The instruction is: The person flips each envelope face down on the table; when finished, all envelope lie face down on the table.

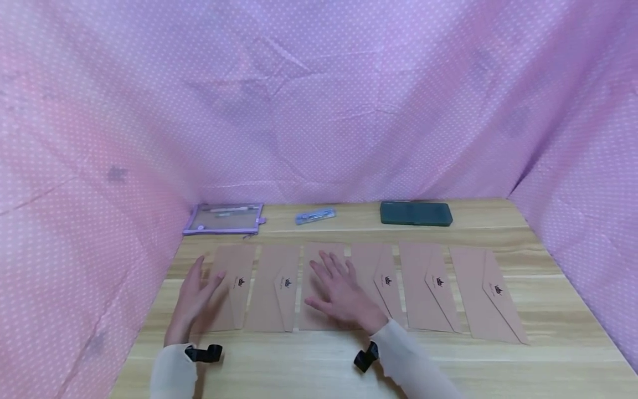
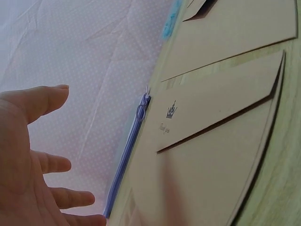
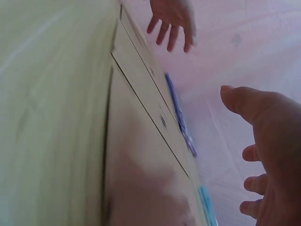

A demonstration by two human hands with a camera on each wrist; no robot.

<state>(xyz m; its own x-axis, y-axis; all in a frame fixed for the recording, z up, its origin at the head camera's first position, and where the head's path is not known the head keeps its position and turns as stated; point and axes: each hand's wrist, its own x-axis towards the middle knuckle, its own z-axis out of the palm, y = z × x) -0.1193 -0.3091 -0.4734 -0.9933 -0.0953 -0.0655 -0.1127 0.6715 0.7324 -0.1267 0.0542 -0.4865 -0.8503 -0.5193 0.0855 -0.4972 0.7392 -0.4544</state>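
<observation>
Several brown paper envelopes lie in a row, each upper face showing a pointed flap; most show a small dark crown print. My left hand (image 1: pixel 195 291) hovers by the left edge of the leftmost envelope (image 1: pixel 239 299), thumb apart from the fingers and nothing held. Over the third envelope from the left (image 1: pixel 312 318) is my right hand (image 1: pixel 341 293), fingers spread and holding nothing; it covers part of that envelope. In the left wrist view, the left hand (image 2: pixel 23 160) is clear of a crown-printed envelope (image 2: pixel 207 146). The right wrist view shows the right hand (image 3: pixel 277 146) with extended fingers.
Behind the row are a purple-edged mesh zip pouch (image 1: pixel 224 221) with pens inside, a small light-blue pack (image 1: pixel 315 215) and a dark green case (image 1: pixel 416 213). Pink dotted cloth (image 1: pixel 319 111) hangs around the wooden table (image 1: pixel 299 366). Each wrist wears a black strap.
</observation>
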